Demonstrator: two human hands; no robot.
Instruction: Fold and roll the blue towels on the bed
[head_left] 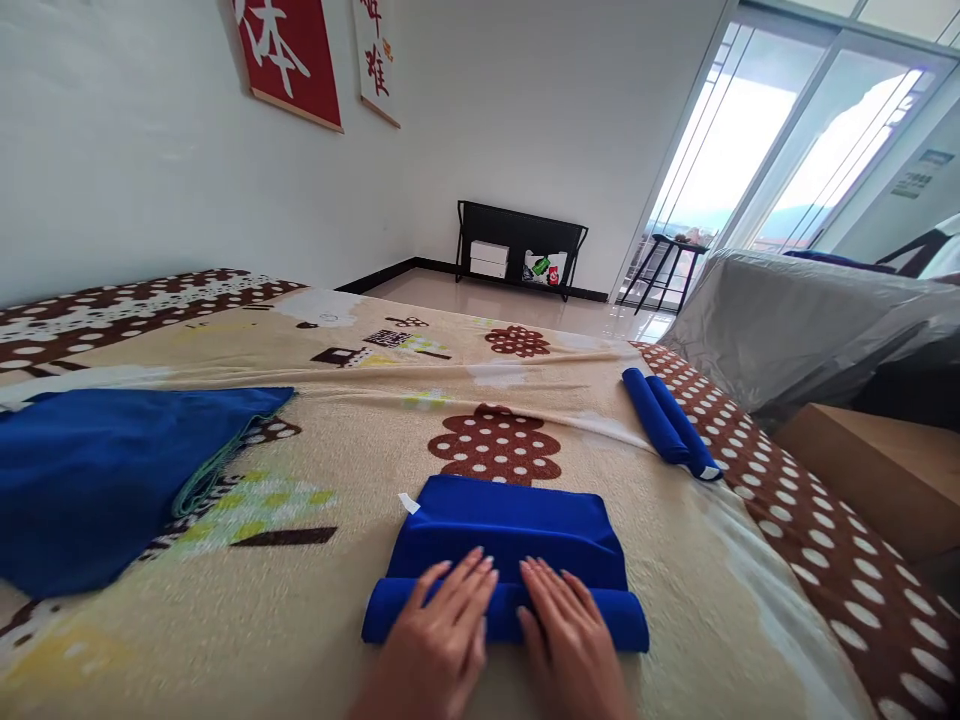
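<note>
Rolling looks like the step in hand: both palms press on the near, already rolled edge of a folded blue towel [510, 540] that lies in the middle of the patterned bedspread [360, 610], close to the person. The left hand [442, 630] and the right hand [566, 635] sit side by side, fingers stretched out flat and nearly touching, laid over the roll rather than clasped around it. Beyond the fingertips the rest of the towel lies flat, a small white tag [408, 502] at its far left corner. Judged from this, the roll has only begun and most of the cloth is not yet wound. The next move seems to call for an even forward push with both palms, so the roll stays tight and its ends level. Two finished blue rolls [670, 422] lie touching each other near the right edge of the bed, well apart from the hands. A larger blue cloth [97, 480] lies spread at the left. Past the bed stand a black rack [521, 250] and a covered sofa [787, 320]
</note>
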